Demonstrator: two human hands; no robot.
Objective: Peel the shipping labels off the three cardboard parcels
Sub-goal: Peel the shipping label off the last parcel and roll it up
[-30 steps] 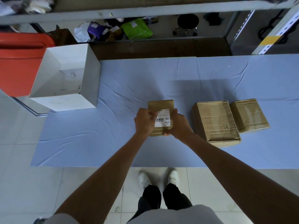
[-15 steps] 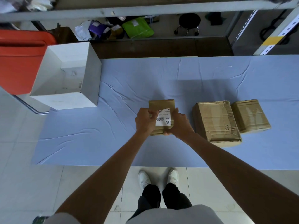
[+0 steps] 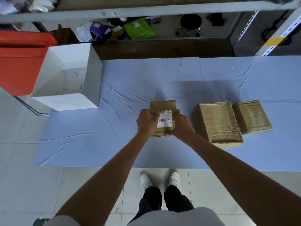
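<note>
A small cardboard parcel (image 3: pixel 162 106) lies on the blue-covered table (image 3: pixel 123 88) in front of me. A white shipping label (image 3: pixel 165 120) with a barcode covers its near half. My left hand (image 3: pixel 145 122) pinches the label's left edge, whose upper left corner looks lifted. My right hand (image 3: pixel 181 125) grips the parcel's right side and near corner. To the right lie a larger cardboard parcel (image 3: pixel 217 122) with a number written on it and a smaller one (image 3: pixel 251 116) beside it; no labels show on their top faces.
An open white box (image 3: pixel 91 75) stands at the table's far left corner, with a red bin (image 3: pixel 21 61) beyond it. Shelving, a black stool (image 3: pixel 190 23) and coloured mail bags (image 3: pixel 138 28) lie behind the table. My feet are by the near table edge.
Both hands stay on the small parcel. The left fingers have shifted slightly along the label's left edge; the label's upper left corner looks a little more raised.
</note>
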